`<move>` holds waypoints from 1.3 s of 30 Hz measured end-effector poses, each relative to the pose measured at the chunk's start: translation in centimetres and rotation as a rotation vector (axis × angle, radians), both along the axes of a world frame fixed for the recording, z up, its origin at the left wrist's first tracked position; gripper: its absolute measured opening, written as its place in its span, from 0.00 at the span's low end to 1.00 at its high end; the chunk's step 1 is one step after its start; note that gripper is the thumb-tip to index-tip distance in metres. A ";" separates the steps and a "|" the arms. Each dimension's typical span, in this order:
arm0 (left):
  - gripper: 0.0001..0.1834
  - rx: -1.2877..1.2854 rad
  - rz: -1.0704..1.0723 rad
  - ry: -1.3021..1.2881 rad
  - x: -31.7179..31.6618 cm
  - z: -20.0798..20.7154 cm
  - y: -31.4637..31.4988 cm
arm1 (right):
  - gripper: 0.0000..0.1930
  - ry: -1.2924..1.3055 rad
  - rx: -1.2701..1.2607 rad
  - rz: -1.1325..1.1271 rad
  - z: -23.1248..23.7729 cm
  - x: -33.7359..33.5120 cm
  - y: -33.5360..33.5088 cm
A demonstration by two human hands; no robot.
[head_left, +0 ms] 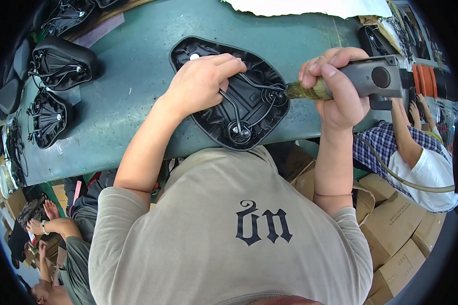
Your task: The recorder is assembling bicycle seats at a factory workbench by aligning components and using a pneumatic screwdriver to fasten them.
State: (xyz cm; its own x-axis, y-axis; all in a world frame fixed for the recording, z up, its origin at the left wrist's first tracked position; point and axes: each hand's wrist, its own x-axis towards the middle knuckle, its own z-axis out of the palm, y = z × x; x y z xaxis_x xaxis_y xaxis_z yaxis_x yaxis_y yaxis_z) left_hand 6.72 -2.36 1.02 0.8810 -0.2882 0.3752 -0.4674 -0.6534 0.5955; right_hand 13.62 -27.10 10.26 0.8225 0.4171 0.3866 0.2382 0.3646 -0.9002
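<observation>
A black bicycle saddle (252, 104) lies upside down on the green table, its underside facing up. Bent metal rails (233, 103) run across it to coil springs (239, 133) at the wide end. My left hand (201, 81) rests over the narrower left part, its fingers closed around the rails. In my right hand (338, 86) is a grey pneumatic driver (364, 76), gripped with the fingers wrapped round it. The driver's nose, wrapped in worn yellowish material, points at the upper spring mount; my view hides whether the tip touches the bolt there.
More upturned saddles (66, 63) stand at the left of the green table (132, 122). A white sheet (310, 6) lies at the far edge. An air hose (392, 173) hangs at the right, above cardboard boxes (394, 218). Other people sit at both sides.
</observation>
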 end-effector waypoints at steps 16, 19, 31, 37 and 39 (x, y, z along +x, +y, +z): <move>0.20 -0.568 1.241 -0.236 -14.5 2.6 11.3 | 0.19 -0.093 0.026 -0.130 0.4 -1.1 -10.8; 0.17 -0.910 1.508 -0.460 -18.5 4.6 18.6 | 0.18 -0.029 0.062 -0.122 -0.6 -0.8 -11.1; 0.37 -0.736 1.702 -0.272 -10.5 9.7 37.5 | 0.18 0.012 0.047 -0.179 -1.6 -2.3 -10.1; 0.62 -0.091 1.845 0.064 -10.7 9.0 34.5 | 0.16 -0.020 -0.027 -0.310 -1.4 -3.5 -12.7; 0.61 0.027 1.895 0.100 -10.5 9.0 34.0 | 0.16 -0.026 -0.047 -0.347 -1.9 -3.1 -13.4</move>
State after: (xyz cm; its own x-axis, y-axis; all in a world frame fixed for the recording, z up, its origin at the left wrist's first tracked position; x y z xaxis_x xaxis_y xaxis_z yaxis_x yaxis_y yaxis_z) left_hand -3.81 31.68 10.07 0.0152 0.9466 0.3222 0.8080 -0.2014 0.5536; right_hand 10.52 -40.54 8.37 0.9087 0.1320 0.3960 0.3636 0.2160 -0.9062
